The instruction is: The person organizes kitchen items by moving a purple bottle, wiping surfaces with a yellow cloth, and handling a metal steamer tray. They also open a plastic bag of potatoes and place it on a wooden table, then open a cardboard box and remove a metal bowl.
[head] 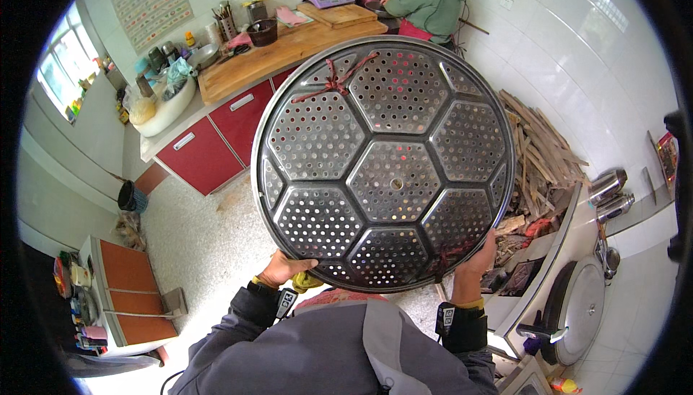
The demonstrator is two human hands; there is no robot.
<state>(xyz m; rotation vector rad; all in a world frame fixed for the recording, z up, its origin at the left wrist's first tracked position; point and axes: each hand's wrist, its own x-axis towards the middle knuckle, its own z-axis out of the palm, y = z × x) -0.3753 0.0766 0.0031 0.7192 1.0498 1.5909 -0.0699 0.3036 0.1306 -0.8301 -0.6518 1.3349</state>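
Note:
A large round perforated metal steamer tray (394, 170), stamped with hexagonal panels, is held up in front of me and hides part of the room behind it. My left hand (285, 269) grips its lower left rim, thumb on the near face. At the lower right rim, my right hand (478, 261) holds on, its fingers mostly behind the tray. A reddish cord (337, 83) is knotted through holes near the upper left edge. Another reddish cord (445, 261) is tied near the lower right. Just below my left hand shows something yellow (305, 282), perhaps cloth.
A person in a green jacket (433, 2) works at the far end of the wooden-topped counter (292, 51). Split firewood (533, 151) is piled on the right, near a stove with a large round lid (582, 308). An orange-fronted cabinet (130, 270) stands left.

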